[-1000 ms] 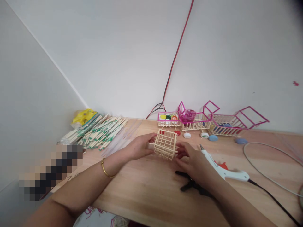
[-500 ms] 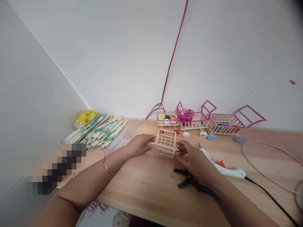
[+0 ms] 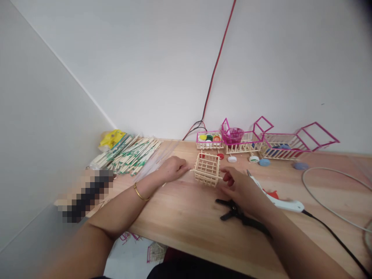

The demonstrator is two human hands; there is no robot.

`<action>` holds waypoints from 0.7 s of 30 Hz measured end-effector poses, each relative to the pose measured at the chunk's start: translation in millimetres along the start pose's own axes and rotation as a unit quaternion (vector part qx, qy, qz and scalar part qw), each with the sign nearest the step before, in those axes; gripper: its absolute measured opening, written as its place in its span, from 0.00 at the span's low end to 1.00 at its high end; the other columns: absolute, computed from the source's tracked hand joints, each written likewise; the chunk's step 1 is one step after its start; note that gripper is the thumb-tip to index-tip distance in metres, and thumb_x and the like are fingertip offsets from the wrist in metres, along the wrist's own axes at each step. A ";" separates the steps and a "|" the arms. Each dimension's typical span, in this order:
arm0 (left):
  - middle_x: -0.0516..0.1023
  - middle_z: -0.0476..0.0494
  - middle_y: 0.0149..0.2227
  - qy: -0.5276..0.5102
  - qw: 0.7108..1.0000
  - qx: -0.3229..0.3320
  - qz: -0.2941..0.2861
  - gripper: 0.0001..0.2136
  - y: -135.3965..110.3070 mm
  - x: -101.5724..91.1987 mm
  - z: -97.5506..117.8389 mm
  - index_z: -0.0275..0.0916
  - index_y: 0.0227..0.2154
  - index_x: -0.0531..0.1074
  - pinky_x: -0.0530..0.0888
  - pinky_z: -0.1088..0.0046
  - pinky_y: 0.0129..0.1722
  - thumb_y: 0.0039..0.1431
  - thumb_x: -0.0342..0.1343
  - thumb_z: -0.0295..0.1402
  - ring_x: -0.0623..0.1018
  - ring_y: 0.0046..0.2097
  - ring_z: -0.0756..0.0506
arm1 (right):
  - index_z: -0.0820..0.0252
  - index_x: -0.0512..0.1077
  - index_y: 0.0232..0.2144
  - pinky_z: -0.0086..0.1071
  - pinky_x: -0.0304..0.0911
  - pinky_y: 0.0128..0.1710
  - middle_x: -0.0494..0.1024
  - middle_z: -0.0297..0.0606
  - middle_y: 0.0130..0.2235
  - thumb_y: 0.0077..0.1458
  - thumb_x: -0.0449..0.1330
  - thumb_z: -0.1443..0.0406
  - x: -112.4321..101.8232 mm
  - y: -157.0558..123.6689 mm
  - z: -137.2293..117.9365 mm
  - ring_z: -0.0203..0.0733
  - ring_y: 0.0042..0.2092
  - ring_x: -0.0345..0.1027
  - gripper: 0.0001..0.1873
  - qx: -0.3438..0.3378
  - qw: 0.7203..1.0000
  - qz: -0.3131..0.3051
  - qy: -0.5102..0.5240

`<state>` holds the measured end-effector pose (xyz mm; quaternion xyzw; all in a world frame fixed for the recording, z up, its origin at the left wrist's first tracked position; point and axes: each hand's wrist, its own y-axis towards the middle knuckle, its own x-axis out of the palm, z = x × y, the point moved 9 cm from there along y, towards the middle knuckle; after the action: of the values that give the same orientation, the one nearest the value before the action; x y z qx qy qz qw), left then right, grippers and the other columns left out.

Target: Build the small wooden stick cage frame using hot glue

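A small open basket of bare wooden sticks (image 3: pixel 207 169) stands on the table between my hands, with crossbar ends jutting out at both sides. My left hand (image 3: pixel 173 169) is to its left, fingers drawn together and pointing down near the tabletop. Whatever those fingers may hold is hidden. Close to the basket's right side is my right hand (image 3: pixel 240 185), fingers bent and thumb apart, with nothing visible in it. Black pliers or a clamp (image 3: pixel 232 208) lie below the right hand. A white glue gun (image 3: pixel 286 204) with a red trigger rests to its right.
Against the wall stand pink-trimmed stick carts (image 3: pixel 247 145) with bottle-cap wheels; one holds a pink cup (image 3: pixel 234 135). Packaged sticks (image 3: pixel 136 155) and a yellow bag (image 3: pixel 112 138) lie at left. A pale cable (image 3: pixel 303 182) curves at right. More stick pieces (image 3: pixel 157 252) sit below the table edge.
My left hand's fingers have moved away from the basket's left side and closed together, pointing down. My right hand stays beside the basket. The whole view has shifted slightly.
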<state>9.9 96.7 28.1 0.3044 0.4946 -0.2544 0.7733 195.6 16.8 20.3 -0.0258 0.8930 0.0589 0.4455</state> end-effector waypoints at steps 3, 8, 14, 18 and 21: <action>0.73 0.44 0.27 -0.009 0.999 0.046 -0.013 0.12 0.9 4.0 6.0 0.36 0.25 0.69 0.64 0.72 0.36 0.61 0.49 0.36 0.71 0.32 0.47 | 0.57 0.65 0.49 0.36 0.61 0.37 0.76 0.39 0.38 0.49 0.58 0.59 -1.0 0.0 -1.6 0.43 0.36 0.70 0.24 -0.005 1.000 0.001 -0.015; 0.77 0.42 0.34 -0.024 0.996 0.088 -0.016 0.09 2.1 4.3 12.9 0.36 0.32 0.71 0.66 0.69 0.44 0.62 0.49 0.33 0.74 0.38 0.46 | 0.57 0.66 0.49 0.40 0.59 0.42 0.77 0.40 0.41 0.47 0.61 0.61 -2.6 -0.8 -6.7 0.47 0.40 0.70 0.25 -0.028 0.999 0.013 -0.035; 0.78 0.40 0.37 -0.052 0.993 0.105 0.006 0.09 2.5 2.0 16.7 0.37 0.38 0.72 0.67 0.66 0.46 0.62 0.50 0.34 0.75 0.41 0.45 | 0.57 0.65 0.50 0.41 0.58 0.43 0.78 0.40 0.42 0.47 0.62 0.63 -1.3 -0.8 -8.9 0.47 0.40 0.71 0.26 -0.038 0.998 0.009 -0.051; 0.78 0.39 0.39 -0.077 0.991 0.106 0.023 0.09 2.0 1.2 21.1 0.37 0.39 0.72 0.68 0.64 0.47 0.62 0.50 0.35 0.75 0.43 0.44 | 0.57 0.66 0.49 0.41 0.57 0.43 0.78 0.41 0.42 0.47 0.63 0.61 -1.7 -0.2 -9.0 0.48 0.40 0.71 0.25 -0.039 0.997 0.006 -0.064; 0.78 0.39 0.39 -0.093 0.988 0.120 0.025 0.09 2.0 0.9 27.4 0.36 0.38 0.71 0.68 0.65 0.46 0.62 0.49 0.34 0.74 0.42 0.44 | 0.57 0.65 0.49 0.41 0.56 0.44 0.78 0.42 0.43 0.48 0.63 0.60 0.1 -0.4 -7.7 0.49 0.41 0.70 0.25 -0.037 0.997 -0.001 -0.069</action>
<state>28.3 78.2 36.6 0.3817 0.3787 -0.3198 0.7801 189.5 15.4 24.8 -0.0390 0.8573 0.0935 0.5047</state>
